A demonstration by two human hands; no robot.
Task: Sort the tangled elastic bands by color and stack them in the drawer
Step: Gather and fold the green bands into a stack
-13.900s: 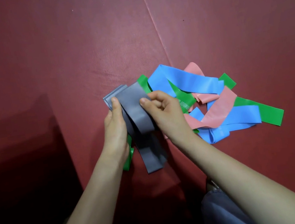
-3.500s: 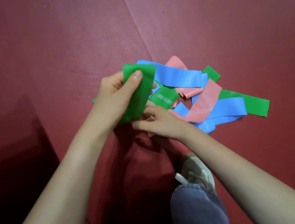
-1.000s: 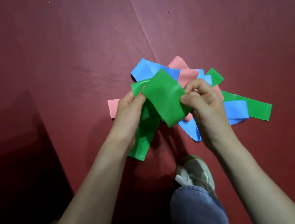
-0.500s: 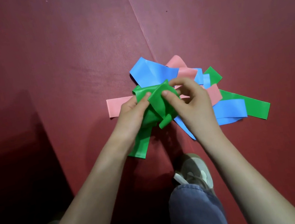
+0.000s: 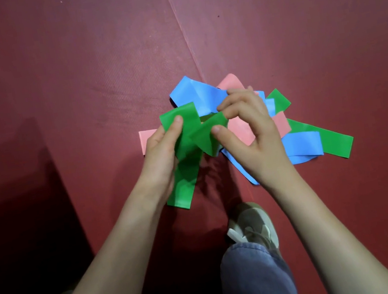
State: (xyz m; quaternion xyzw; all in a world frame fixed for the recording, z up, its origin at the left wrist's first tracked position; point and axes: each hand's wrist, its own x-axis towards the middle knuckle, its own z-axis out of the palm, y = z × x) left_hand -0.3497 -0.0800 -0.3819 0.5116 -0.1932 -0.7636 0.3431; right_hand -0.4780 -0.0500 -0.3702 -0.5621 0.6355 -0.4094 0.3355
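A tangle of flat elastic bands lies on the red floor mat (image 5: 98, 73). My left hand (image 5: 160, 152) pinches a green band (image 5: 186, 168) near its top; the band hangs down past my wrist. My right hand (image 5: 249, 132) pinches a folded part of the same green band (image 5: 207, 131) between thumb and fingers. Behind my hands lie a blue band (image 5: 194, 93), a pink band (image 5: 146, 139) poking out to the left, another blue band (image 5: 303, 146) and a green band (image 5: 336, 143) at the right. No drawer is in view.
My shoe (image 5: 252, 224) and jeans leg (image 5: 256, 280) stand just below the pile. A seam in the mat (image 5: 181, 33) runs up from the pile. A dark shadowed area (image 5: 16, 227) fills the lower left.
Since a second ago my hands have folded the green band over itself; the flat green sheet is now crumpled between both hands. The pile has barely shifted.
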